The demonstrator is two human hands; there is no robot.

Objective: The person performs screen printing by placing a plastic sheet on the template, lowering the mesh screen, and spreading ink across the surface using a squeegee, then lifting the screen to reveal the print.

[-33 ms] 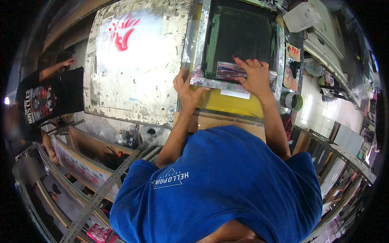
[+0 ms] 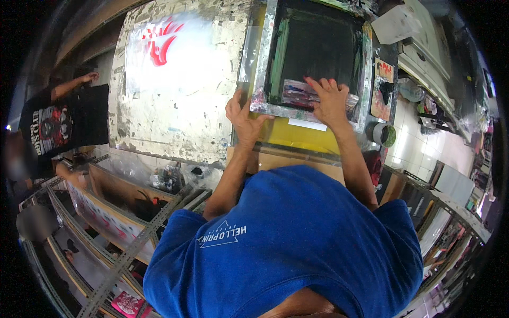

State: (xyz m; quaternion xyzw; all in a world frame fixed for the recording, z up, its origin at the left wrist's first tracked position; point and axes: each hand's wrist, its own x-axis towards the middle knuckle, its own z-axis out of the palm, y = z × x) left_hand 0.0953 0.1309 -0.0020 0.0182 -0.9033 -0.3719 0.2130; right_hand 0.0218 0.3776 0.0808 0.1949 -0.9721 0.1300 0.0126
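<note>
A silk-screen printing frame [image 2: 260, 69] with pale, ink-stained rails and a dark mesh [image 2: 321, 47] lies in front of me. My left hand [image 2: 247, 121] holds the frame's near left corner, the thumb along the near rail and the fingers by the left side. Near the mesh's front end, my right hand [image 2: 333, 103] grips an ink-smeared squeegee [image 2: 298, 91] that lies crosswise. Red ink marks some of its fingertips. Under the frame is a yellow surface [image 2: 305, 139], where a white strip [image 2: 308, 125] shows past the near rail.
To the left, a stained whitish board [image 2: 180, 127] bears a clear sheet with a red print [image 2: 161, 47]. A round container [image 2: 383, 134] and a stained card [image 2: 383, 87] sit right of the frame. Another person in a black shirt [image 2: 74, 119] stands at far left, beside metal racks [image 2: 124, 265].
My right hand and the squeegee have shifted very slightly left. My left hand stays on the corner. At far left, the other person's lower arm has moved up a little.
</note>
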